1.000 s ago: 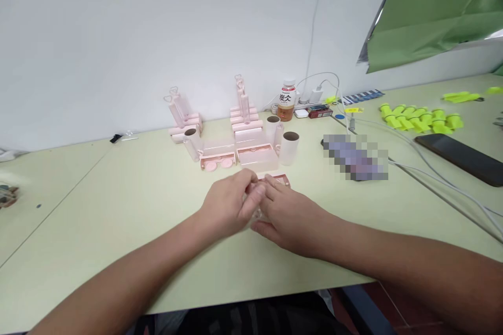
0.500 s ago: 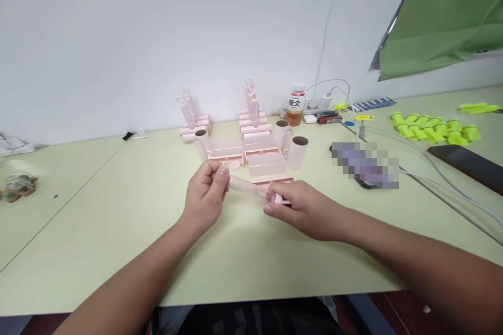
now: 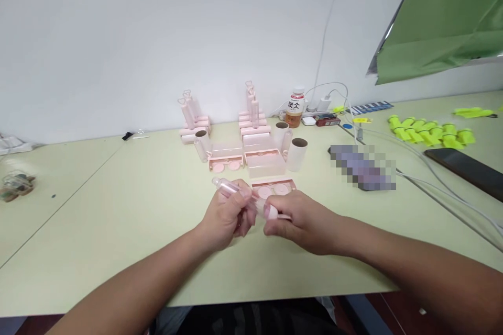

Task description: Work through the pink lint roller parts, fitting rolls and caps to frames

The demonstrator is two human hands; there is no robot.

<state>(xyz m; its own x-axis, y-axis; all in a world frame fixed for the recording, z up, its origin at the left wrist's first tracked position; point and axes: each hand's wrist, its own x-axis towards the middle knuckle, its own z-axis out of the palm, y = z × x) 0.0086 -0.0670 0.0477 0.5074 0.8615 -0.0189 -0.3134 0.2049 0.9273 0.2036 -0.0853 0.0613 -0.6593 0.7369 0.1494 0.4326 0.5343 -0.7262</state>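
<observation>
The clear pink tube (image 3: 231, 189) is held just above the bench (image 3: 118, 230), right in front of the person and between both hands. Its long axis runs from upper left to lower right, with the free end sticking out past the left hand (image 3: 226, 217) toward the far side. The left hand is wrapped round the middle of the tube, fingers curled shut on it. The right hand (image 3: 301, 220) is nearer the lower end — thumb and fingers pinched on the pink cap (image 3: 270, 211) there, the two hands almost touching. Just beyond them lies an open pink tray (image 3: 274, 187) with round discs in it; paper-core rolls (image 3: 297, 154) stand further back.
</observation>
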